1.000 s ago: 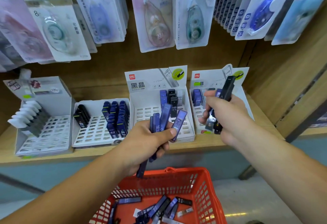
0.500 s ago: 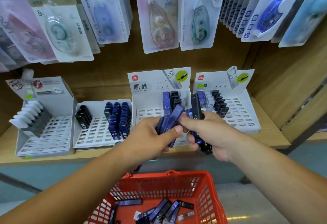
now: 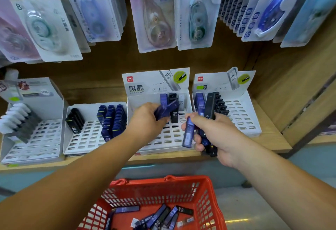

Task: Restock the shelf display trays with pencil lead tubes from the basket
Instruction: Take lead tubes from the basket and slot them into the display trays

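At centre frame, over the middle tray [image 3: 169, 141], the left hand [image 3: 145, 119] is clutching a few blue tubes [image 3: 166, 109], its fingers curling round them and tilting them toward the blue and black tubes standing at the tray's back. Just to the right, the right hand [image 3: 218, 135] is gripping a mixed bundle [image 3: 209, 108] of blue and black tubes with its fingers clenched round it. One blue tube [image 3: 188, 133] is sticking out at the hand's left edge, near the right tray [image 3: 243, 119].

Slotting looks to be the step in hand. The next move is probably calling for one tube to be singled out, stood upright and pushed into an empty slot behind its own colour. Plenty is waiting: loose tubes [image 3: 158, 215] are lying in the red basket [image 3: 205, 189] at the bottom of the frame.

Both trays' header cards are showing a red "deli" logo and "HB 0.5". The middle card is also reading "黑晶". Tubes in the 0.3 tray [image 3: 81, 139], left of centre, are marked "0.3". Hanging packs [image 3: 156, 17] above are showing a large "8" and "6", and their smaller print is blurring out.
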